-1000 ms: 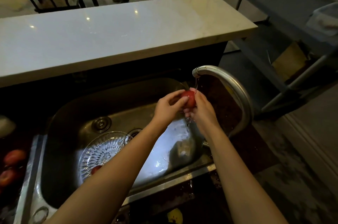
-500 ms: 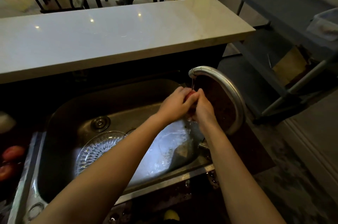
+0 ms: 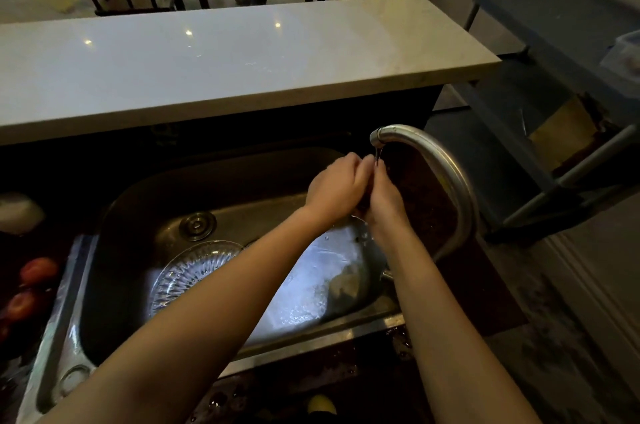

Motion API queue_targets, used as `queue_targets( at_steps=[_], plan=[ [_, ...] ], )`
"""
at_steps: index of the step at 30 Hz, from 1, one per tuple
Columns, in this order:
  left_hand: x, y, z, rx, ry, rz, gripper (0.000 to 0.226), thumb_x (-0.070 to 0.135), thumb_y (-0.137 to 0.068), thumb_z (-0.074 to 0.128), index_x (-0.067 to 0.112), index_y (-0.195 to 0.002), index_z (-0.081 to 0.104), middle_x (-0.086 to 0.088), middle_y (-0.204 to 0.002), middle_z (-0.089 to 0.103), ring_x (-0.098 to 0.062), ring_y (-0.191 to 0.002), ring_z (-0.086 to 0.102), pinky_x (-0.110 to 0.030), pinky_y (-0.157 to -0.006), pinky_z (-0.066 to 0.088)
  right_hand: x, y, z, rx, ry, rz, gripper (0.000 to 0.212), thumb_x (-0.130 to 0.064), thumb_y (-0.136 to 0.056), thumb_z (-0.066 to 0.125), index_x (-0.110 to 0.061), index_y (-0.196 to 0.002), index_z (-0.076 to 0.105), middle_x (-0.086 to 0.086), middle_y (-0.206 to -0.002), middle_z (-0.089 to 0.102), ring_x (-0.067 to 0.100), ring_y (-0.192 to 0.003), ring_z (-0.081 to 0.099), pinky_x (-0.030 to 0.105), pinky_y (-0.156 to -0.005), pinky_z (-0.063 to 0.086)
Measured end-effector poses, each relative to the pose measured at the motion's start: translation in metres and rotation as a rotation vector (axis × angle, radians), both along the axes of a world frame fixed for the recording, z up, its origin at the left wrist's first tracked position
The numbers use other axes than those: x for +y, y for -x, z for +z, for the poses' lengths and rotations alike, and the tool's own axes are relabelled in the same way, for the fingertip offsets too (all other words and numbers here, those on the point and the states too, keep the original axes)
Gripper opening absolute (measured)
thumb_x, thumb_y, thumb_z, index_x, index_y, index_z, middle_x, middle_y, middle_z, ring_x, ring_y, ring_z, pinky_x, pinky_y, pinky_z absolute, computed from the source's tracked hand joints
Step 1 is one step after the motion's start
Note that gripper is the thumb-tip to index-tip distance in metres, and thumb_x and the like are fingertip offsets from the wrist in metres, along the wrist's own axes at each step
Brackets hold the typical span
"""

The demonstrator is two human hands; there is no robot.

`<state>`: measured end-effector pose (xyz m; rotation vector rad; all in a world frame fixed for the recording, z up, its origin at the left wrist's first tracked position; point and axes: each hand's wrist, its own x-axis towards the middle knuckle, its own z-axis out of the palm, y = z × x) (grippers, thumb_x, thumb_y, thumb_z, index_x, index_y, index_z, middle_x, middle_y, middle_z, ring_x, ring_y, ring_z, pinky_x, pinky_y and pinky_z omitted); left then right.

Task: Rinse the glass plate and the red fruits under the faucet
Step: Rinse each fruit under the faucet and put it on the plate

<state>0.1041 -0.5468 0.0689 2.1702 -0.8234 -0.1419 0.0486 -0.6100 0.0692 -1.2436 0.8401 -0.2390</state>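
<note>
From the head view, my left hand (image 3: pixel 337 186) and my right hand (image 3: pixel 382 198) are pressed together under the spout of the faucet (image 3: pixel 446 167), above the far right part of the sink (image 3: pixel 145 202). The fingers of both hands are curled toward each other. What is between them is hidden, so I cannot tell if they hold something. A thin stream of water (image 3: pixel 378 155) falls from the spout onto my fingers. The glass plate (image 3: pixel 194 273) lies on the bottom of the sink, to the left of my hands, and my left forearm covers part of it. Two red fruits (image 3: pixel 38 270) lie outside the sink, at the left edge. A white counter (image 3: pixel 225 56) runs along the far side.
</note>
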Motion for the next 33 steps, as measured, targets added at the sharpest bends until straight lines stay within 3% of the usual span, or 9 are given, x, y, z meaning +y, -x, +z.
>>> queue_targets(
  at_steps=[2,4,6,9,17,22,25,28,33],
  plan=[
    [-0.003,-0.002,0.004,0.043,-0.035,0.052,0.045,0.044,-0.098,0.027,0.011,-0.092,0.057,-0.001,-0.074,0.057,-0.015,-0.065,0.054,-0.029,-0.06,0.038,0.008,-0.002,-0.003,0.014,0.116,0.025,0.045,-0.05,-0.097,0.029,-0.017,-0.118,0.053,0.01,-0.105,0.062,0.025,-0.102,0.061,0.028,-0.075,0.05],
    [-0.005,0.001,0.008,-0.043,-0.137,0.019,0.045,0.044,-0.098,0.026,0.011,-0.091,0.057,-0.002,-0.073,0.057,-0.02,-0.066,0.058,-0.031,-0.058,0.04,0.011,0.001,-0.003,0.006,0.012,-0.054,0.051,-0.053,-0.095,0.033,-0.016,-0.123,0.054,0.009,-0.107,0.063,0.024,-0.103,0.061,0.031,-0.079,0.051],
    [-0.005,0.004,0.009,-0.204,-0.197,-0.035,0.042,0.043,-0.098,0.029,0.011,-0.097,0.056,-0.006,-0.083,0.059,-0.021,-0.07,0.058,-0.032,-0.058,0.04,0.005,0.006,0.0,-0.028,-0.175,-0.125,0.05,-0.052,-0.094,0.035,-0.011,-0.111,0.06,0.008,-0.097,0.065,0.024,-0.096,0.063,0.034,-0.078,0.054],
    [-0.002,0.008,0.006,-0.341,-0.2,-0.141,0.04,0.045,-0.096,0.032,0.016,-0.116,0.051,-0.007,-0.1,0.058,-0.017,-0.071,0.055,-0.027,-0.056,0.037,-0.006,0.013,0.003,-0.105,-0.312,-0.096,0.049,-0.046,-0.097,0.033,-0.007,-0.106,0.061,0.009,-0.086,0.067,0.021,-0.085,0.065,0.028,-0.058,0.054],
    [0.024,-0.006,0.007,-0.039,-0.051,-0.273,0.039,0.03,-0.092,0.05,0.02,-0.13,0.047,-0.006,-0.123,0.058,-0.018,-0.109,0.055,-0.035,-0.09,0.048,-0.005,0.014,0.004,-0.332,-0.454,0.039,0.038,-0.026,-0.102,0.031,-0.007,-0.132,0.044,0.016,-0.119,0.055,0.026,-0.11,0.056,0.037,-0.09,0.048],
    [0.052,-0.015,0.015,-0.128,-0.088,-0.289,0.045,0.024,-0.079,0.069,0.017,-0.122,0.058,-0.003,-0.117,0.065,-0.016,-0.108,0.057,-0.03,-0.092,0.046,0.006,0.012,-0.006,-0.247,-0.19,0.256,0.027,-0.024,-0.1,0.038,-0.012,-0.12,0.051,0.01,-0.114,0.058,0.02,-0.101,0.061,0.033,-0.084,0.053],
    [0.086,-0.019,0.017,-0.045,-0.048,-0.241,0.048,0.022,-0.074,0.074,0.015,-0.119,0.06,-0.002,-0.114,0.067,-0.011,-0.104,0.06,-0.02,-0.088,0.047,0.018,0.003,-0.01,-0.081,0.168,0.485,0.036,-0.037,-0.093,0.051,-0.014,-0.121,0.054,0.004,-0.099,0.066,0.013,-0.08,0.067,0.025,-0.065,0.055],
    [0.137,-0.02,0.009,0.064,-0.053,-0.112,0.047,0.022,-0.078,0.071,0.017,-0.123,0.058,-0.001,-0.119,0.064,-0.007,-0.108,0.059,-0.01,-0.09,0.043,0.041,-0.011,-0.017,-0.005,0.282,0.592,0.041,-0.04,-0.083,0.065,-0.015,-0.114,0.056,0.0,-0.093,0.065,0.01,-0.078,0.065,0.021,-0.06,0.054],
    [0.259,-0.012,-0.027,-0.115,-0.326,0.386,0.034,0.016,-0.088,0.056,0.016,-0.122,0.058,-0.004,-0.122,0.063,-0.022,-0.117,0.054,-0.037,-0.1,0.042,0.105,-0.033,-0.053,0.088,0.367,0.794,0.055,-0.021,-0.072,0.078,-0.016,-0.115,0.044,0.006,-0.111,0.049,0.024,-0.099,0.055,0.031,-0.075,0.055]
  ],
)
